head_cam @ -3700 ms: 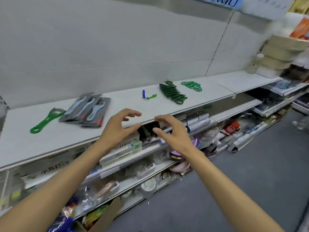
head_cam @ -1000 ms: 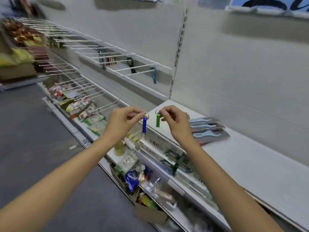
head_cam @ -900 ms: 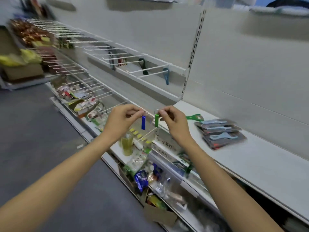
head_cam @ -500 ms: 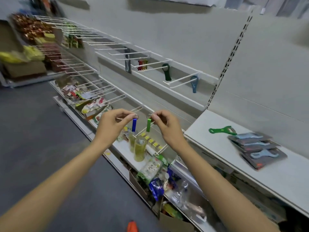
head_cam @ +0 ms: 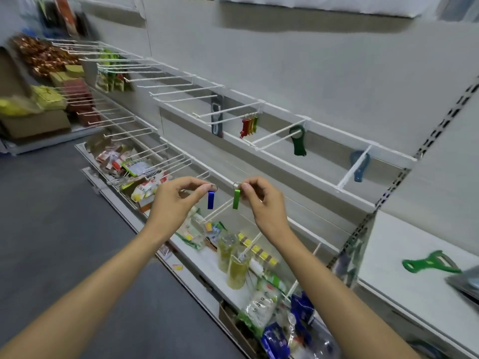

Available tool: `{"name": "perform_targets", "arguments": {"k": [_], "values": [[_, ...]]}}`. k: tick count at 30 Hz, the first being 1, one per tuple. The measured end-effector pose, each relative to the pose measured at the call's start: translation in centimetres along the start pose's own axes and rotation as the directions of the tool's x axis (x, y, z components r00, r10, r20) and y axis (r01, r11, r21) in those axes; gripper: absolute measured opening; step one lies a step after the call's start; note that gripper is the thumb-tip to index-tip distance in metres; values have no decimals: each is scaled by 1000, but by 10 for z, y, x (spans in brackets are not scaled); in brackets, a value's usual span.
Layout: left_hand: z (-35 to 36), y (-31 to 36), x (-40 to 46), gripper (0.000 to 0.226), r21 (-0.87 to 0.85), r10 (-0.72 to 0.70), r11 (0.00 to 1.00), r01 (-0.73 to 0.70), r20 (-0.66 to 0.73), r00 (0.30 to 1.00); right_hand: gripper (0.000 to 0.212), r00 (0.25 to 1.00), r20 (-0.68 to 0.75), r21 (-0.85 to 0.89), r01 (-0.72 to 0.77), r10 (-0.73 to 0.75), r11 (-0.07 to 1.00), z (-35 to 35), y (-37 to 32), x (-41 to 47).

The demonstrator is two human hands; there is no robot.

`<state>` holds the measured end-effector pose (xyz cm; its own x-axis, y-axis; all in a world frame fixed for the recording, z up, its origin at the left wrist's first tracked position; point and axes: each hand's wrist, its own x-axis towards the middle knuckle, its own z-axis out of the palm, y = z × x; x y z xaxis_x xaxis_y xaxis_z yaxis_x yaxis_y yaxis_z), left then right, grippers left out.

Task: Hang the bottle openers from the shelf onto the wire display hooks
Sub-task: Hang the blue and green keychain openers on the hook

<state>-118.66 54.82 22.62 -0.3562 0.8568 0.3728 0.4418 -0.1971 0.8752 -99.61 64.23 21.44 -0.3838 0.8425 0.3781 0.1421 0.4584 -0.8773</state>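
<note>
Fingers and thumb of our left hand [head_cam: 176, 200] pinched the key ring of a blue keychain bottle opener [head_cam: 210, 199], whose long axis hung straight down below the fingertips. Just beside it to the right, our right hand [head_cam: 261, 200] pinched the ring of a green keychain bottle opener [head_cam: 236, 199], hanging likewise. We judged the hook [head_cam: 223, 112] carrying the red, orange and green keychain openers [head_cam: 249, 126] the likely target: it lay up and away from both hands, and neither looked clearly nearer.
</note>
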Motion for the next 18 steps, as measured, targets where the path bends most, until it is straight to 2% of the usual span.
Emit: {"name": "perform_targets", "arguments": {"k": [4, 9, 18], "values": [[-16, -18, 38, 10, -45, -13, 999, 13, -2, 1000, 14, 999, -47, -16, -29, 28, 999, 23, 3, 35], [-34, -41, 82, 11, -90, -13, 996, 19, 68, 998, 13, 996, -73, -37, -55, 52, 998, 56, 0, 75], [-73, -86, 170, 11, -143, 65, 989, -26, 270, 961, 13, 948, -315, -54, -56, 37, 997, 114, -8, 139]]}}
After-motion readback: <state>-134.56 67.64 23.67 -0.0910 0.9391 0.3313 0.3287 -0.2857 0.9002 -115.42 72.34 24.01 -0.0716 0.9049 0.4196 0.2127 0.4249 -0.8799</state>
